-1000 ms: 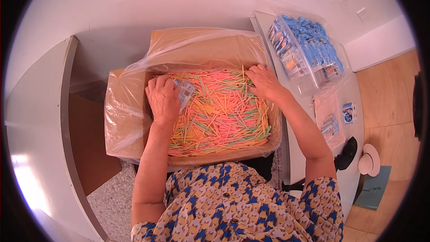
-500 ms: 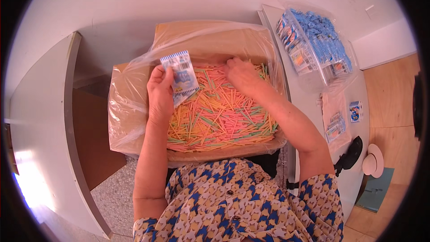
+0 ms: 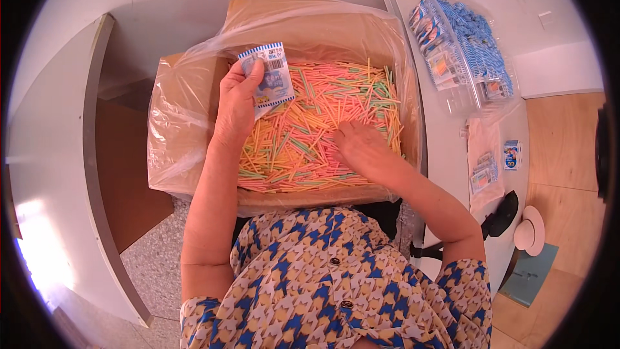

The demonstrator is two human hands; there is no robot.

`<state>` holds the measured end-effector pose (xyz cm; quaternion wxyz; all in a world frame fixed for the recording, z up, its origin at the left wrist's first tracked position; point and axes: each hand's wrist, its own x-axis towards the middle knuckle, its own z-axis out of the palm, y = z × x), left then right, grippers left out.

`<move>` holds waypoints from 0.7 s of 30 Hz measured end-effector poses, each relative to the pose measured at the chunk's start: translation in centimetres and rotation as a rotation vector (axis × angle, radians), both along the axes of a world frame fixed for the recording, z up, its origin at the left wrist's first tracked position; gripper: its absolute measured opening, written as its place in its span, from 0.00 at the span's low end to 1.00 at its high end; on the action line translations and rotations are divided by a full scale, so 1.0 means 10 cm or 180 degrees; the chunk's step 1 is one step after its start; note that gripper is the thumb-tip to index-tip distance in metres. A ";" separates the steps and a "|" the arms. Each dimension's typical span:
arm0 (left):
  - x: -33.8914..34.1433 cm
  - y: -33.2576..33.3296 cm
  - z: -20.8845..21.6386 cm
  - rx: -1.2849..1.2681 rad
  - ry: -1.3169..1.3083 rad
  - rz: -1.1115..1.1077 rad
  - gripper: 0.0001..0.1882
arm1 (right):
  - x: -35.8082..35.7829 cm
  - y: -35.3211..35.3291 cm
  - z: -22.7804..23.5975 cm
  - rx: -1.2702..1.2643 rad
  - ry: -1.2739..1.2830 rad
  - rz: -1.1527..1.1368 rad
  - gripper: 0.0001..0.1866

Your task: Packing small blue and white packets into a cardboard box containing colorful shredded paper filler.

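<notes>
Left hand (image 3: pixel 236 100) pinches one packet (image 3: pixel 270 77); right hand (image 3: pixel 361 148) rests on straws (image 3: pixel 310 136).

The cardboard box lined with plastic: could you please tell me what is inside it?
The box holds a heap of thin coloured sticks. The right hand rests on them, hiding those beneath. The left hand holds a small packet above. The bottom is covered.

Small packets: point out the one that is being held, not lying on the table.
It is the blue-and-white packet pinched in the left hand above the box of sticks. The other packets lie on the white table at the right.
</notes>
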<state>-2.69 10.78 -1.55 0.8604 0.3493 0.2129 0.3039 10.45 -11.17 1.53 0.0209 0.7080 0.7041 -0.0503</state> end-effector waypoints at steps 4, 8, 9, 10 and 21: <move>-0.02 -0.03 0.01 0.0163 0.0194 -0.0045 0.09 | -0.08 0.11 -0.14 -0.0458 -0.0571 0.0043 0.07; 0.01 -0.06 0.01 0.0349 0.0268 0.0043 0.09 | -0.08 0.14 -0.18 -0.0617 -0.0834 0.0310 0.05; 0.01 -0.06 0.00 0.0409 0.0307 -0.0002 0.09 | -0.07 0.13 -0.18 -0.0458 -0.0817 0.0336 0.05; 0.01 -0.06 0.00 0.0467 0.0347 -0.0047 0.09 | -0.05 0.14 -0.18 -0.0458 -0.0831 0.0357 0.05; 0.01 -0.03 0.05 0.0428 0.0359 -0.0035 0.10 | 0.23 0.08 0.07 -0.0262 -0.0156 -0.0018 0.04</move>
